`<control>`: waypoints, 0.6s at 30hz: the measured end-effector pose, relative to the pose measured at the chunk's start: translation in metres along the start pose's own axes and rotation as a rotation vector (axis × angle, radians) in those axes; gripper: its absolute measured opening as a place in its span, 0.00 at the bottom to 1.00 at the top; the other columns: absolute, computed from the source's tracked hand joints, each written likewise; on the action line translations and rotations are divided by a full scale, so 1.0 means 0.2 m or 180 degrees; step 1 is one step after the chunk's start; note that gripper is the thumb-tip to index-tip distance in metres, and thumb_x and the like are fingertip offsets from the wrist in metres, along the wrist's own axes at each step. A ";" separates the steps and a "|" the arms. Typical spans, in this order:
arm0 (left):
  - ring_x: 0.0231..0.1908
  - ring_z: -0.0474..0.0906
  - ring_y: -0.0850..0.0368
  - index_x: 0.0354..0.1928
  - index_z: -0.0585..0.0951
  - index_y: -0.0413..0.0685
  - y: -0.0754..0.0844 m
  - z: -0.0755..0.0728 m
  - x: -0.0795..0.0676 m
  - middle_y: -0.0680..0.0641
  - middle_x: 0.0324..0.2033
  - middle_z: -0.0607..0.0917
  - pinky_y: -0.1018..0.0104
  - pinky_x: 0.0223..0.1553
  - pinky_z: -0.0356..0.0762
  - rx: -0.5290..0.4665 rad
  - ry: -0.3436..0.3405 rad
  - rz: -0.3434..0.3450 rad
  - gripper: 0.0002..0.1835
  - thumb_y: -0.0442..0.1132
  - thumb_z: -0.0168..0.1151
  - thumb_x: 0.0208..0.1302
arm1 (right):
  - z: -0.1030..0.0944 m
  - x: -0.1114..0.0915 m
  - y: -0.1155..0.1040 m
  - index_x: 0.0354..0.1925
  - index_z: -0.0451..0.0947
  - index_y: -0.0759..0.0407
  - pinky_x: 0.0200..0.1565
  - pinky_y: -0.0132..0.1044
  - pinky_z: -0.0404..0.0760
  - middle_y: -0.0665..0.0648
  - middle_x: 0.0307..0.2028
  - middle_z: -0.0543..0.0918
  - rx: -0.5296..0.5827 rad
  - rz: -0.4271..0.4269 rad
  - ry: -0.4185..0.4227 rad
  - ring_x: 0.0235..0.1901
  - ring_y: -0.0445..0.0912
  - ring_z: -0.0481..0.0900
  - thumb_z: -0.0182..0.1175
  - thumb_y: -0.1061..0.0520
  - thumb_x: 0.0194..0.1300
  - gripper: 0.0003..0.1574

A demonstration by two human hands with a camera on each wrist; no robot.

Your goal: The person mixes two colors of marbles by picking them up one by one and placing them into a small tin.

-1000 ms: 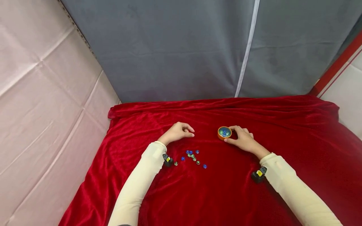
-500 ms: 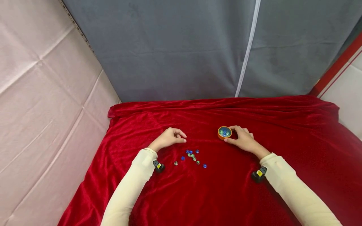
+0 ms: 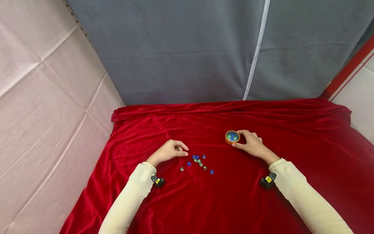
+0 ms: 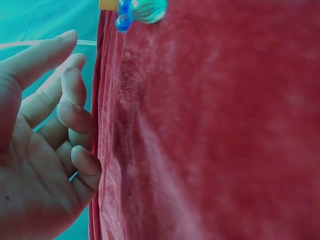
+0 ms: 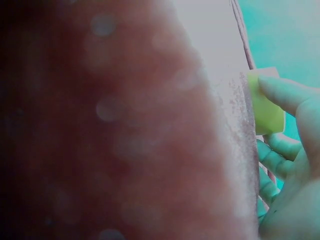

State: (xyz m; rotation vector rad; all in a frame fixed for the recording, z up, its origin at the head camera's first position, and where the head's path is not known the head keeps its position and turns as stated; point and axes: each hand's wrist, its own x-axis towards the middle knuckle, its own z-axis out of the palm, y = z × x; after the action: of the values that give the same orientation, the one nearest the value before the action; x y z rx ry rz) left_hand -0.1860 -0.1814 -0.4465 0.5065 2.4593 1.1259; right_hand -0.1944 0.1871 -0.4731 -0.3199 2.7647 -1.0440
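Glass marbles (image 3: pixel 199 161), several blue and several clear with green swirls, lie scattered on the red cloth (image 3: pixel 233 195). Just left of them is my left hand (image 3: pixel 168 151), its fingers loosely bent around nothing. The left wrist view shows the left hand (image 4: pixel 45 135) palm side on, with a few marbles (image 4: pixel 149 9) at the top edge. My right hand (image 3: pixel 250 143) grips a small round orange container (image 3: pixel 228 141) from its right side, thumb in front. Blue and green marbles fill it. In the right wrist view the container (image 5: pixel 267 107) looks yellow-green and its contents are hidden.
A grey curtain (image 3: pixel 181 58) hangs behind the cloth-covered surface, and a pale pink wall (image 3: pixel 49 107) stands on the left. The cloth is bunched into folds along the back edge.
My left hand has moved left and nearer to me, down toward the marbles on the cloth. The right hand and the orange container have stayed in place.
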 end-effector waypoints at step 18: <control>0.23 0.66 0.65 0.40 0.85 0.47 -0.07 0.04 -0.16 0.57 0.22 0.76 0.74 0.26 0.66 -0.0051 -0.0184 -0.0053 0.09 0.41 0.69 0.58 | 0.00 0.00 0.00 0.63 0.63 0.64 0.50 0.55 0.57 0.69 0.60 0.70 -0.0022 0.0013 -0.0026 0.55 0.62 0.62 0.64 0.42 0.61 0.42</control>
State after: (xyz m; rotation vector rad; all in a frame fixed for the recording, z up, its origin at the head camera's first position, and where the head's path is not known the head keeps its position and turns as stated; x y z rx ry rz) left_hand -0.1560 -0.1998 -0.4554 0.5060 2.3987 1.1080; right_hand -0.1954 0.1876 -0.4725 -0.3187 2.7612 -1.0304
